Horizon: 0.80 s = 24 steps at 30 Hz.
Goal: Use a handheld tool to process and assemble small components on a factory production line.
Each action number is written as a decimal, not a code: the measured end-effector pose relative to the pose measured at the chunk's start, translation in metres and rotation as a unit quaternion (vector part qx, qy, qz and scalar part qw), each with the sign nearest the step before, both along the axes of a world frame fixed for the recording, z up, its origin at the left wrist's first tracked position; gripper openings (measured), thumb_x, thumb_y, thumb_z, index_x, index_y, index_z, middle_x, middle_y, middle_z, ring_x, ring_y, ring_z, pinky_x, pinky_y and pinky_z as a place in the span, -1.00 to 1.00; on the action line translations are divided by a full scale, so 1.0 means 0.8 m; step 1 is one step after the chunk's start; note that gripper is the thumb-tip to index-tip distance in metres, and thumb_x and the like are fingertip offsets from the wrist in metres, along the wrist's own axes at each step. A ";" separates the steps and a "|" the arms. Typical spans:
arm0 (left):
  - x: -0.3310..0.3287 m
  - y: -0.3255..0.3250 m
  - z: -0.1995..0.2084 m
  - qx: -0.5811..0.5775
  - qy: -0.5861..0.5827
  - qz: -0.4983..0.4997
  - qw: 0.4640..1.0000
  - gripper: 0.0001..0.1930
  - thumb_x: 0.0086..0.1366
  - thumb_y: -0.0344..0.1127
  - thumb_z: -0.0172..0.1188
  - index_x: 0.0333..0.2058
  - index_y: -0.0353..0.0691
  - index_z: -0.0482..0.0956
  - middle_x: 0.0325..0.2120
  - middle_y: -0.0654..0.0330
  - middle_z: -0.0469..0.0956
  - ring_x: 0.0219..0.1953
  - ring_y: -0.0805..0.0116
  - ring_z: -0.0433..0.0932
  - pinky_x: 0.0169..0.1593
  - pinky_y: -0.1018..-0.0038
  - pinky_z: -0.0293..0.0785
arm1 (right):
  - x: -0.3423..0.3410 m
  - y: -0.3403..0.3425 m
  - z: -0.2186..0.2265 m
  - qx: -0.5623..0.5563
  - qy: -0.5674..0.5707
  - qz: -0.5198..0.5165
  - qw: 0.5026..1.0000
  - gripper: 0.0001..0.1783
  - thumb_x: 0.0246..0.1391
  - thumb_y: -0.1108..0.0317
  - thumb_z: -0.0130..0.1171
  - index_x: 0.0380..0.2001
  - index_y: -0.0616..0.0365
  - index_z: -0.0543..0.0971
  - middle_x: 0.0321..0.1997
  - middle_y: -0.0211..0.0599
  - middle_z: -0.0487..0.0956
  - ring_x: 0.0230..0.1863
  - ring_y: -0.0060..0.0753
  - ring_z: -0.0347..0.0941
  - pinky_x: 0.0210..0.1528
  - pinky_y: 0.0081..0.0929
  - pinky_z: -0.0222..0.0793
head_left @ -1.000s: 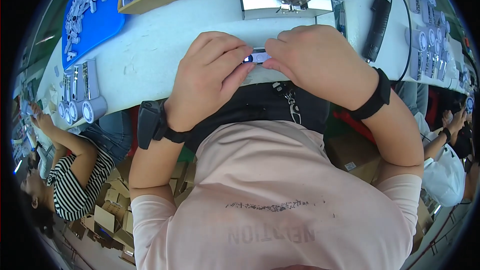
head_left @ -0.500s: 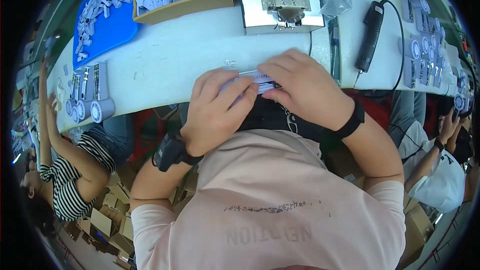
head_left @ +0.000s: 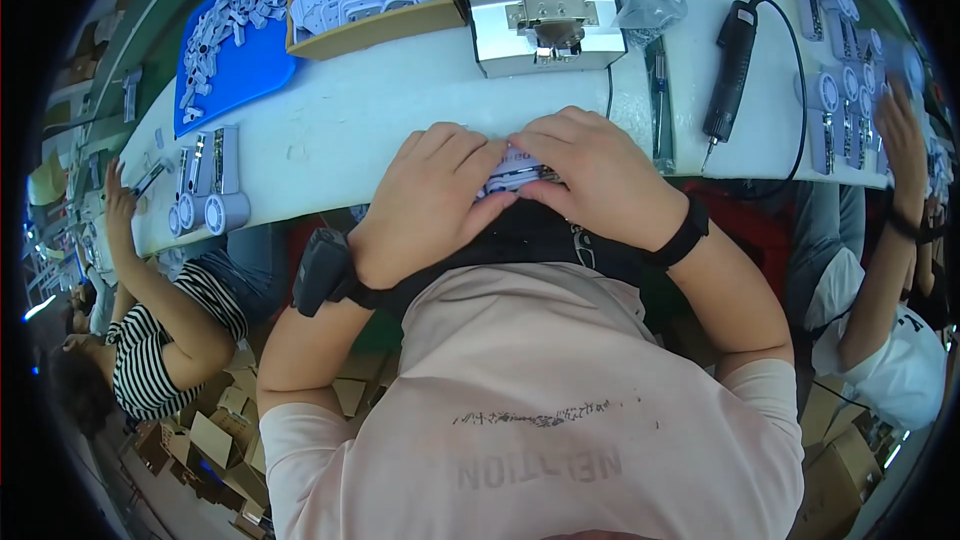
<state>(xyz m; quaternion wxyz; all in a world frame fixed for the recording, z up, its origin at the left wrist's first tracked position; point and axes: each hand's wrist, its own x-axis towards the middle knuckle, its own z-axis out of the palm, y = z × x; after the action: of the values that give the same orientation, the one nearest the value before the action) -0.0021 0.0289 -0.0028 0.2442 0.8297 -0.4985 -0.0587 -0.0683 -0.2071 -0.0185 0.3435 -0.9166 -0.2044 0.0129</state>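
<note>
At the table's near edge, both hands close around a pale lavender plastic housing [head_left: 516, 172]. My left hand [head_left: 425, 185] grips its left side, thumb at the near edge and fingers over the top. My right hand [head_left: 603, 178] pinches the right end between thumb and fingers. Between the hands a pale top face and a darker strip along the near side are visible; the ends are covered by my fingers. Left of my hands lie several lavender housings with round grilled ends [head_left: 227, 212].
A silver machine [head_left: 548, 25] stands at the back, beside a cardboard box [head_left: 385, 32] of lavender parts. Small parts lie on a blue tray [head_left: 240, 90]. An electric screwdriver [head_left: 732, 75] with a cable lies right, near more housings [head_left: 822, 92]. Co-workers sit on both sides.
My left hand has shifted its grip, its fingers now drawn together over the housing and its thumb along the near edge. My right hand keeps hold. Both neighbours' arms have moved.
</note>
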 end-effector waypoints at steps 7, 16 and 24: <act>-0.005 -0.001 -0.012 -0.052 -0.006 0.022 0.998 -0.61 0.20 -0.29 0.42 -0.02 -0.28 0.63 -0.17 0.10 0.58 -0.07 0.04 0.54 -0.02 0.17 0.47 | 0.007 -0.006 0.003 0.036 0.046 0.009 0.998 -0.55 0.10 0.30 0.42 0.06 0.18 0.64 0.01 -0.20 0.66 0.05 -0.02 0.53 0.15 -0.12 0.41; 0.016 0.004 -0.003 -0.030 0.080 0.015 0.996 -0.62 0.13 -0.24 0.45 -0.09 -0.23 0.66 -0.18 0.08 0.64 -0.09 -0.01 0.58 0.03 0.14 0.50 | 0.016 0.000 0.017 0.054 0.056 0.008 0.997 -0.53 0.07 0.32 0.44 0.04 0.23 0.61 0.01 -0.10 0.65 0.04 0.09 0.53 0.16 -0.09 0.42; 0.011 0.005 -0.008 0.014 0.023 0.031 0.999 -0.72 0.15 -0.14 0.42 -0.24 -0.13 0.62 -0.27 0.22 0.61 -0.08 0.18 0.57 -0.05 0.23 0.46 | 0.015 0.017 0.034 -0.003 0.103 -0.006 0.995 -0.47 -0.05 0.46 0.44 0.05 0.29 0.60 0.06 -0.01 0.64 0.08 0.15 0.51 0.19 -0.16 0.42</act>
<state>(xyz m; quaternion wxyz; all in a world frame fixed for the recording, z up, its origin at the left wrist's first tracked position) 0.0064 0.0326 -0.0089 0.2458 0.8463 -0.4662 -0.0777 -0.0561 -0.1931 0.0086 0.3604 -0.9124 -0.1622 0.1060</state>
